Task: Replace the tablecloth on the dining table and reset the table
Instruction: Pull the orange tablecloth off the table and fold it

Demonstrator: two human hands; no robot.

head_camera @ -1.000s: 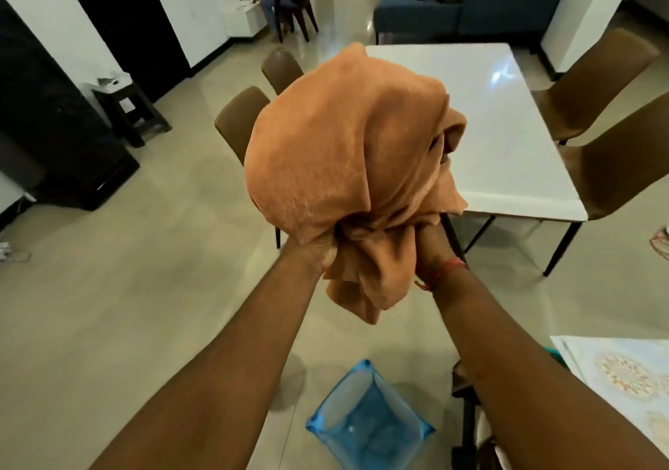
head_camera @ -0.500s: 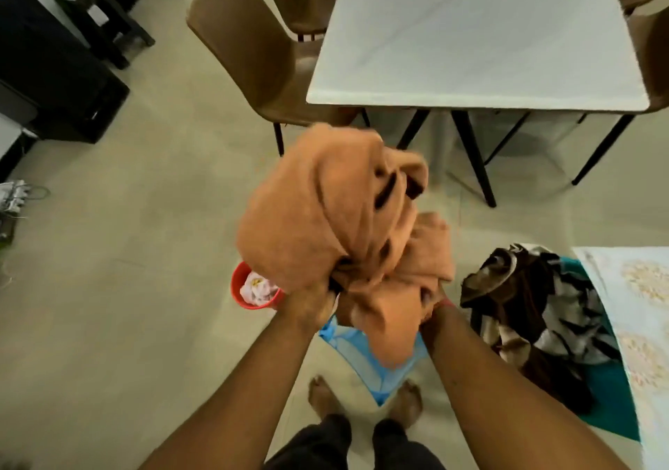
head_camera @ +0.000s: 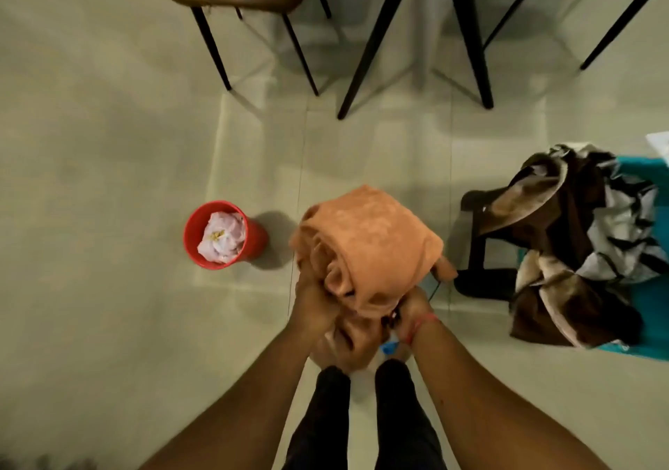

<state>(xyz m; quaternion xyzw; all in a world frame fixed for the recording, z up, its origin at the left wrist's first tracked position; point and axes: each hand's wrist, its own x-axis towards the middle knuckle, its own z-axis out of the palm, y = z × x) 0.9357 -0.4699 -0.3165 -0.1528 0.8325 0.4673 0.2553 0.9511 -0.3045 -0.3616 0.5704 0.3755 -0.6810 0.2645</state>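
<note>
Both hands grip a bunched orange cloth [head_camera: 373,241] low over the floor: left hand [head_camera: 313,301] clutching one side, right hand [head_camera: 412,305] the other, near a red bin [head_camera: 221,234].

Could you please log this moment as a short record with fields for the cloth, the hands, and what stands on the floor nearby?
cloth: orange cloth, bunched up, held above the floor
left hand: left hand grips the bundle's lower left
right hand: right hand grips its lower right
floor left: red bucket with a pale crumpled cloth inside
floor right: brown and white fabric heaped on a dark stool
behind: chair legs
</note>
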